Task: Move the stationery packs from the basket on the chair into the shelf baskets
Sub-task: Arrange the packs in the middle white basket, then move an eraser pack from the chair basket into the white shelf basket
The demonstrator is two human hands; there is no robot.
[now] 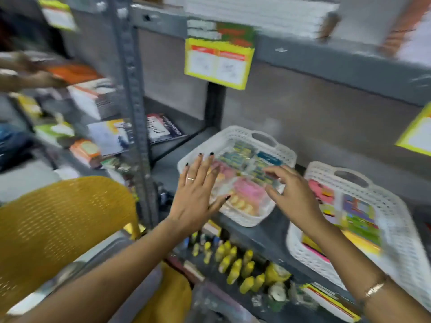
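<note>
1. Hands work over a white perforated plastic basket with a cut-out handle [235,136], the landmark here, which sits on a grey metal shelf [186,159] and is already lined with clear stationery packs of pink, yellow and blue items [245,190].

2. The left hand [196,194] lies flat at the basket's near-left rim, fingers spread and extended, gripping nothing; its fingertips reach over the packs, though blur hides whether they touch.

3. The right hand [293,194] hovers at the basket's near-right side, fingers curled loosely apart, thumb and forefinger seemingly pinching the edge of a clear pack; whether that grip is firm cannot be told.

4. To the right of the basket stands a second white perforated basket [396,217] holding bright multicoloured packs; to its left a yellow mesh chair back [58,217] rises. The basket on the chair is not clearly in view.

5. The step in hand looks like settling a pack into place. Done well, it would mean pressing the pack flat with the open left palm while the right fingers nudge its edge square against its neighbours, keeping everything below the rim so nothing slides off the shelf towards the yellow bottles [235,264] below the basket.
</note>
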